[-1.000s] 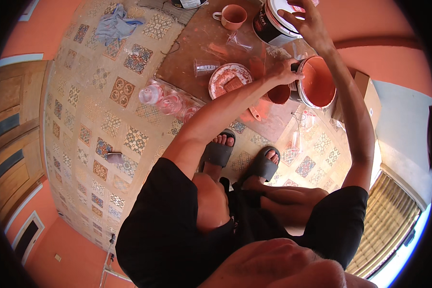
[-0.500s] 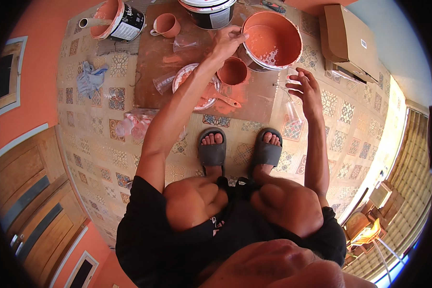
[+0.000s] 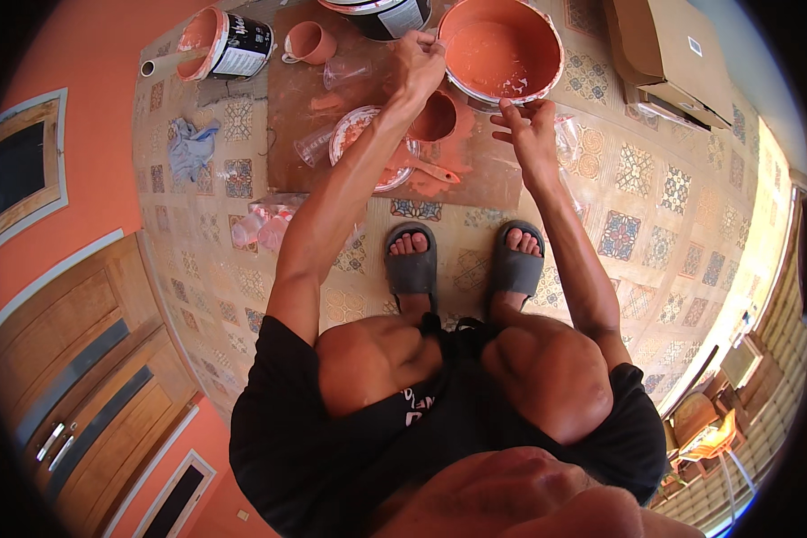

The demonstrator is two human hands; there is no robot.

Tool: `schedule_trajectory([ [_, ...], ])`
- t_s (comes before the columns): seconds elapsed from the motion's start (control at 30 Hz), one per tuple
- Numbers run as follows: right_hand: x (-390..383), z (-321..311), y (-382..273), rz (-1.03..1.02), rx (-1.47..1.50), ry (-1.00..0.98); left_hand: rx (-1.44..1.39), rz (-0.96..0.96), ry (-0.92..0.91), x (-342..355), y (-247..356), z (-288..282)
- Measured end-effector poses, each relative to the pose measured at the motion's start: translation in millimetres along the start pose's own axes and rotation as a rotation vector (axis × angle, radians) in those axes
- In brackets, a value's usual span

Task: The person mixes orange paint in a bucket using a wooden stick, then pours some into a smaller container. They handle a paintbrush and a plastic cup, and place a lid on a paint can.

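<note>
My left hand grips the left rim of a large bucket holding salmon-pink paint. My right hand is at the bucket's near lower edge, fingers apart, with fingertips at or near it; contact is hard to tell. Below the bucket's left side is a smaller pink-coated pot. A paint-smeared shallow tub, partly behind my left forearm, has a brush lying across it. These rest on a stained brown board, with a pink mug and clear cups nearby.
A lidded bucket stands behind, another bucket with a tube at back left. A grey rag and plastic bag lie on the tiled floor. A cardboard box is at back right, a wooden door at left.
My right hand has come down from the lidded bucket, then moved toward the paint bucket's near edge. My left hand stays on that bucket. The view has shifted.
</note>
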State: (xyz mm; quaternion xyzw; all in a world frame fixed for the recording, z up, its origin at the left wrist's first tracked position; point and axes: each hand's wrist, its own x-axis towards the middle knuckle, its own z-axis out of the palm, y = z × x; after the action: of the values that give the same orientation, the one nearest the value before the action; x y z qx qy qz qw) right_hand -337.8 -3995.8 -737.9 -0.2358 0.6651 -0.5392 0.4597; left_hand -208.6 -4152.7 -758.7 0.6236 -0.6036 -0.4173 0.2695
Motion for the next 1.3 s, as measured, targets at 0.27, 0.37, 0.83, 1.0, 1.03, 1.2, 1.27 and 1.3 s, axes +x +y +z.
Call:
schedule_trajectory([
  [0.27, 30.8, -42.0, 8.1, -0.085, -0.334, 0.08, 0.148, -0.004, -0.286, -21.2, 2.3, -8.9],
  [0.37, 36.9, -49.6, 3.2, -0.097, -0.378, 0.091, 0.268, 0.078, -0.392, -8.7, 10.3, -19.3],
  [0.83, -3.9, -1.3, 5.6, -0.086, 0.017, 0.069, 0.206, 0.187, -0.24, 53.6, 49.6, 10.3],
  [1.0, 9.4, -24.7, -1.0, -0.095, -0.122, 0.114, 0.319, 0.18, -0.245, 42.2, 43.1, 3.5],
  [1.03, 16.1, -31.5, -4.4, -0.091, -0.173, 0.111, 0.299, 0.159, -0.261, 40.9, 39.6, 0.5],
  [1.2, 58.4, -58.0, -19.0, -0.172, -0.409, 0.137, 0.146, 0.026, -0.405, 26.8, 18.1, -10.9],
  [1.27, 67.9, -61.1, -18.6, -0.119, -0.464, 0.135, 0.226, 0.105, -0.371, 28.5, 11.6, -12.9],
  [1.3, 68.3, -60.8, -15.9, -0.152, -0.425, 0.13, 0.274, 0.145, -0.345, 29.6, 8.0, -13.3],
])
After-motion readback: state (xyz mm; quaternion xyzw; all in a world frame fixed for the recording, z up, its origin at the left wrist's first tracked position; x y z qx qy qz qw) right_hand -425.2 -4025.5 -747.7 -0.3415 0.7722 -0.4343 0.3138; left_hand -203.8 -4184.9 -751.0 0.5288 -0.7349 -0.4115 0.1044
